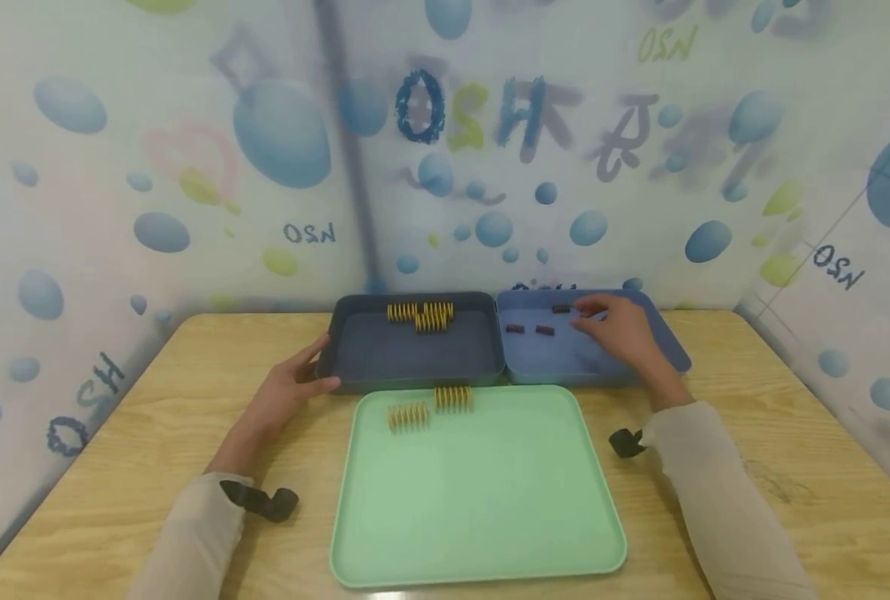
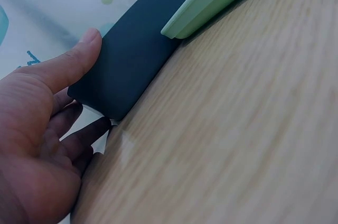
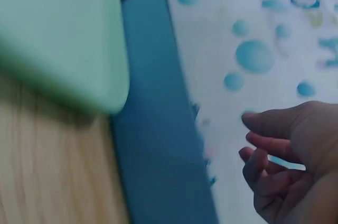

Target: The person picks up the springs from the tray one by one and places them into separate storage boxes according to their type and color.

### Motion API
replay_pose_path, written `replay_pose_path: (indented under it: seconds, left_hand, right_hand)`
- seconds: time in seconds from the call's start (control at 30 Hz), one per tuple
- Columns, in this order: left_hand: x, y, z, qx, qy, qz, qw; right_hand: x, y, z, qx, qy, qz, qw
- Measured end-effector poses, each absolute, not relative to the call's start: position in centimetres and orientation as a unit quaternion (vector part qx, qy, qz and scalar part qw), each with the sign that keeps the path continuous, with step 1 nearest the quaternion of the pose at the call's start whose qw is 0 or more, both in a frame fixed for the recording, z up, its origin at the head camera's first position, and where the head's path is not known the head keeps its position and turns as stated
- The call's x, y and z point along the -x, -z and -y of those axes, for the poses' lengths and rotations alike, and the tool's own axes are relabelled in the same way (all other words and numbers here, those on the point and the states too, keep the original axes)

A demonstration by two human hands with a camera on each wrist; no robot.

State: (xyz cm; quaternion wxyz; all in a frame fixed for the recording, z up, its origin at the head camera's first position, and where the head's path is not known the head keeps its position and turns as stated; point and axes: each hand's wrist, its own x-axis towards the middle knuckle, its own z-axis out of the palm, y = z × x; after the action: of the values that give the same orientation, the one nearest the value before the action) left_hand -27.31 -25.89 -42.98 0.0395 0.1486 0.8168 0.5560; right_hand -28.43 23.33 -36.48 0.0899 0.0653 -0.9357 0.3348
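Observation:
My left hand [image 1: 289,392] rests at the front left corner of the dark grey tray [image 1: 385,375], thumb by its front wall and fingers by its left side. Three yellow coil springs [image 1: 432,322] lie together near that tray's back. Over the blue tray [image 1: 587,377] hovers my right hand [image 1: 619,327], fingers loosely bent, nothing showing between thumb and fingertips. Three small dark springs [image 1: 545,331] lie in the blue tray, left of the fingertips. On the green tray [image 1: 482,500], two more yellow springs [image 1: 453,399] sit near the back left edge.
The dark and blue trays stand side by side at the back of the wooden table [image 1: 775,467], close to a patterned wall covering [image 1: 490,192]. The green tray lies in front of them, between my forearms. A black wrist mount [image 1: 261,500] sits on each sleeve.

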Motion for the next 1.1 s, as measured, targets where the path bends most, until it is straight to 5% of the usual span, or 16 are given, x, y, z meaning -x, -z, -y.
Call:
replay_pose_path:
  seconds: [1.1]
  left_hand:
    - [27.4, 43.0, 25.9, -0.149, -0.548, -0.822, 0.042]
  right_hand:
    - [22.6, 36.8, -12.4, -0.233, -0.462, 0.855, -0.047]
